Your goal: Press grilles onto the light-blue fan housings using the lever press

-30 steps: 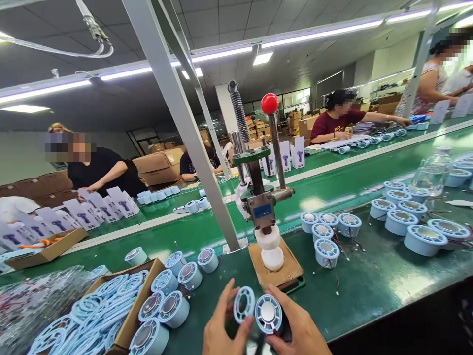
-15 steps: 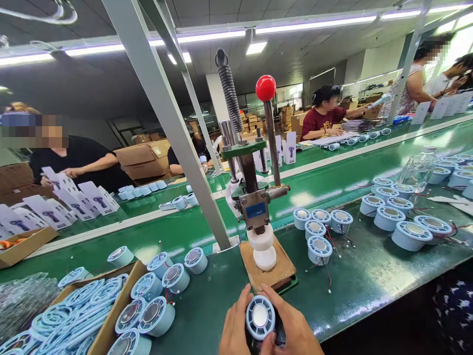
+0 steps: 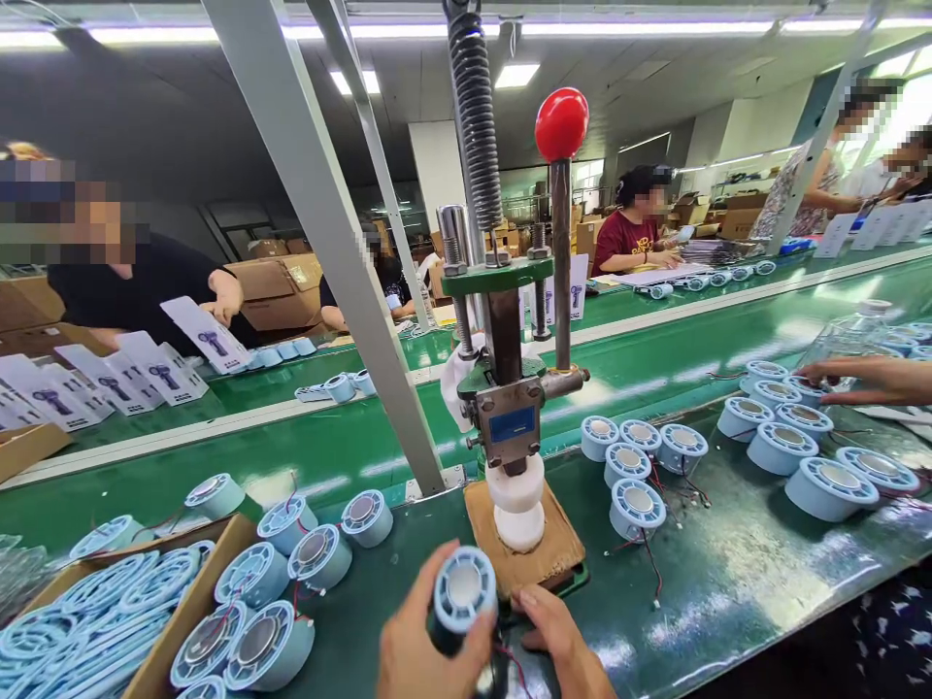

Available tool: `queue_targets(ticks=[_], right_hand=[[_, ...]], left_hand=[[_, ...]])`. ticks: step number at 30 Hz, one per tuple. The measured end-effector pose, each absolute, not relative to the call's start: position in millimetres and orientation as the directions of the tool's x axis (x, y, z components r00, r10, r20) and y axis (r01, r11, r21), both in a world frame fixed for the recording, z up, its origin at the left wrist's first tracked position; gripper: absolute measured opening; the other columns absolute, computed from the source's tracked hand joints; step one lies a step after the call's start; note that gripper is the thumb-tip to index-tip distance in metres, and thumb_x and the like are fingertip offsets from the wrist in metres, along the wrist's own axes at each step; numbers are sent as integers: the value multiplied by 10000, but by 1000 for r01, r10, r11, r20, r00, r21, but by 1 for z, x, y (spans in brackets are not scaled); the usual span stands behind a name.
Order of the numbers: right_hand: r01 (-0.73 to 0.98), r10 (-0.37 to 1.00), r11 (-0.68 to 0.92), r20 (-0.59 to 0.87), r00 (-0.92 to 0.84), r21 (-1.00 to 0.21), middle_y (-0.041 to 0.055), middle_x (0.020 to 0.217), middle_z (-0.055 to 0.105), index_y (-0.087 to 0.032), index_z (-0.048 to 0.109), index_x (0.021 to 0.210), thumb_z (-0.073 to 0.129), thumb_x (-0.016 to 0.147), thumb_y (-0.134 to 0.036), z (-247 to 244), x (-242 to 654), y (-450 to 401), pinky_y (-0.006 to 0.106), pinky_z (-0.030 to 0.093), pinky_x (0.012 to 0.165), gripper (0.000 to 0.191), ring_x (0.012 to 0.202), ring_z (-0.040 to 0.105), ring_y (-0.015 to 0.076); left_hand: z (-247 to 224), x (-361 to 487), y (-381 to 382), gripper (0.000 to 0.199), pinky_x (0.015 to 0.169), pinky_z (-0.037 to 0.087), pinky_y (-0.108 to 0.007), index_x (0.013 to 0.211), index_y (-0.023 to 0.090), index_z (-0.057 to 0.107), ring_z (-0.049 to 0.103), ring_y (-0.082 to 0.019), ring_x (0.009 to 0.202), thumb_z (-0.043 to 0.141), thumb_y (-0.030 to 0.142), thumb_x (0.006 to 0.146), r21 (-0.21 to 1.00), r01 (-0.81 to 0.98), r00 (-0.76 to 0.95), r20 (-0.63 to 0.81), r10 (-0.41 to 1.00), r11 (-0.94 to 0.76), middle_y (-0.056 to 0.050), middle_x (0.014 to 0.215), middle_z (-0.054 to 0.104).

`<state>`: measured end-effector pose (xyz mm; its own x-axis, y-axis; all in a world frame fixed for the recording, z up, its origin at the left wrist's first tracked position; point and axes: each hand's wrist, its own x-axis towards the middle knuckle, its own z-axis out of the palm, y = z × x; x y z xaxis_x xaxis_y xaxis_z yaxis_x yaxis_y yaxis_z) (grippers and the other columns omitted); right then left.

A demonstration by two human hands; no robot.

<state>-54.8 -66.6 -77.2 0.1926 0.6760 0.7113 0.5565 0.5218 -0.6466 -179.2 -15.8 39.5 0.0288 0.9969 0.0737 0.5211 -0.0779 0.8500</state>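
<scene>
My left hand [image 3: 429, 631] is wrapped round a light blue round housing [image 3: 464, 587] with a slotted rim and a silver disc in its middle. The disc side faces up toward me. A red wire [image 3: 515, 665] trails below it, beside a dark shape I cannot make out. Just right of the housing, my right hand [image 3: 564, 646] has its fingers bent and apart, and nothing shows in them. Beyond both hands stands a hand press [image 3: 510, 417] with a red-knobbed lever [image 3: 560, 126]. Its white round pusher [image 3: 515, 485] sits above a white round seat [image 3: 519, 527] on a brown board.
Blue housings with wires stand left [image 3: 320, 558] and right [image 3: 637, 510] of the press. A cardboard box [image 3: 211, 582] holds blue rings. A co-worker's hand [image 3: 866, 379] reaches among the right-hand housings. A slanting grey post [image 3: 327, 233] rises behind the bench; people work across the green belt.
The housing has shifted left and up with my left hand. My right hand has come off it. A co-worker's hand has entered at the right, and the view has moved closer to the press.
</scene>
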Motion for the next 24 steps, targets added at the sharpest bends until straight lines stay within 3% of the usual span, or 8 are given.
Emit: queue_targets(ticks=[4,9,11,13,17,20,22,24], right_hand=[[481,671,521,687,279,-705,160,1213,587,-207,391,1397,396,967,-503,-73,-57,-66,256,585,695,523,1022,658,239],[405,651,472,619,439,-783,62,1035,628,-314,407,1352,384,973,-322,-65,-53,-72,257,577,611,380,619,647,132],[370,640,452,584,499,-811,32,921,618,-386,410,1309,366,961,-348,-57,-43,-76,297,581,542,353,571,633,160],[363,611,438,569,550,-822,36,896,601,-439,435,1249,364,947,-403,-37,-24,-76,350,593,538,312,649,652,215],[452,432,566,715,549,-689,46,1113,570,-389,463,1235,460,925,-285,69,30,-47,422,558,868,328,1041,620,237],[640,144,672,913,382,-373,62,1111,577,-246,423,1316,531,863,-175,189,70,-6,333,544,835,471,1062,614,199],[741,70,608,949,307,-285,59,1047,589,-98,416,1331,485,855,-129,265,89,20,266,499,824,482,1060,625,178],[802,71,528,956,285,-278,26,957,595,-6,433,1317,426,869,-184,323,101,42,222,446,794,482,1064,627,161]], left_hand=[[75,-157,32,602,951,503,-396,1179,164,615,654,-273,1030,701,369,619,888,424,168,118,979,-180,-79,1139,712],[67,-120,52,490,893,504,-339,1129,142,623,654,-224,956,717,291,672,920,271,392,162,906,-282,-72,1084,720],[58,-115,53,478,874,510,-329,1116,130,619,654,-224,952,725,296,680,931,220,423,176,889,-290,-85,1082,719],[51,-115,53,479,868,515,-322,1125,124,614,655,-226,963,723,303,694,936,188,442,190,877,-297,-95,1090,717],[41,-119,50,459,865,504,-340,1154,148,616,652,-228,943,696,316,734,923,206,392,228,891,-326,-88,1075,719],[37,-121,45,580,950,462,-362,1283,177,544,626,-246,1056,693,291,735,909,225,350,261,900,-351,-93,1200,677],[33,-123,44,724,1017,420,-358,1415,212,401,588,-239,1160,678,257,747,904,235,342,268,901,-358,-83,1303,625],[30,-125,44,817,1051,392,-346,1482,253,275,558,-223,1220,663,233,762,896,253,352,265,898,-364,-60,1358,589]])
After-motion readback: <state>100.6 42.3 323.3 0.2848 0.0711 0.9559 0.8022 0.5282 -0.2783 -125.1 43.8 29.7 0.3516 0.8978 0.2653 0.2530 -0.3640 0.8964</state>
